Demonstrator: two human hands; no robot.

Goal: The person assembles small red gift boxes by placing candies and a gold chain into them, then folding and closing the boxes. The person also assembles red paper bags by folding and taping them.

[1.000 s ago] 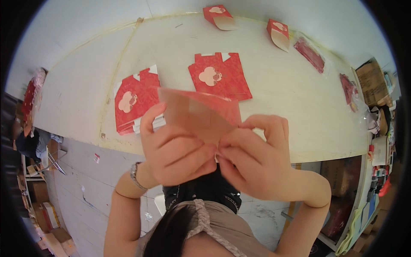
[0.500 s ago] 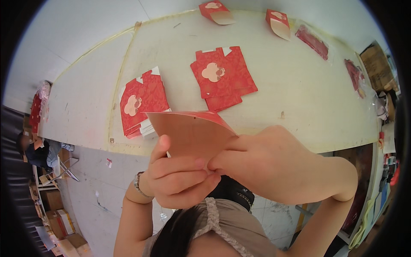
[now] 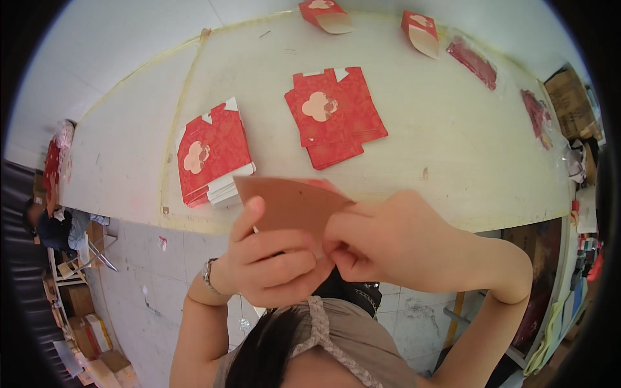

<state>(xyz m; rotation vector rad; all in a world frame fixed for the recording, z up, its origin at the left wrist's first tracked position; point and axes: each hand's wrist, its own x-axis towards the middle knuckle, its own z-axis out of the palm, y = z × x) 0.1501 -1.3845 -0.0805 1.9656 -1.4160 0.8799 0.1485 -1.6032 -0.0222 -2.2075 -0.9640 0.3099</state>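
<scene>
Holding a flat piece of card (image 3: 291, 204), brown on the side facing the camera with a red edge at its top, both hands meet just below the centre of the view. The left hand (image 3: 272, 262) grips the card from 7 o'clock, its fingers (image 3: 284, 244) clenched across the lower part. The right hand (image 3: 404, 239) comes from 4 o'clock, and its fingers pinch the card's right corner. The card is raised above the near edge of the pale surface (image 3: 453, 161). At 10 o'clock from the card lies a stack of red flat boxes (image 3: 210, 155). At 12 o'clock lies a second red pile (image 3: 333, 113).
</scene>
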